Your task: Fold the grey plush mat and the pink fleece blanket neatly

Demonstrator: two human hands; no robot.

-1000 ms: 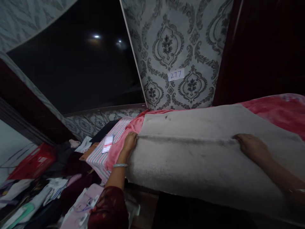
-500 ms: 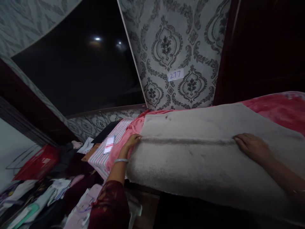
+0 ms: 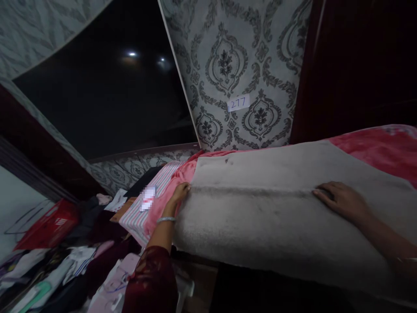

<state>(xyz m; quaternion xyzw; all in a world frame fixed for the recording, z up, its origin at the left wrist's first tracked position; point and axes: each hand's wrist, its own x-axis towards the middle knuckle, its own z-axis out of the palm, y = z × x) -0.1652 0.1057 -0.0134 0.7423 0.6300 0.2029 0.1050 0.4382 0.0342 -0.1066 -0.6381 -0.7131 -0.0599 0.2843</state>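
A grey-beige fleecy blanket (image 3: 247,221) lies spread before me, with a long straight crease running across it between my hands. At its left edge, my left hand (image 3: 181,192) is closed in a pinch on the cloth at the crease's end. My right hand (image 3: 342,200) rests on the right part of the blanket, thumb and fingertips meeting at the other end of the crease, with a dark gap inside the curled fingers. Beneath the grey layer, a pink-red blanket (image 3: 381,148) shows at the back right and along the left side.
A striped cloth (image 3: 132,221) with a blurred card (image 3: 148,198) lies left of the blanket. Piled clothes (image 3: 74,265) and a red basket (image 3: 48,224) are at lower left. Behind stand a dark television (image 3: 114,87) and a patterned wall with a "277" label (image 3: 238,103).
My right hand has shifted slightly left, and a gap now shows between its thumb and fingers. The crease looks flatter. My left hand stays at the blanket's edge.
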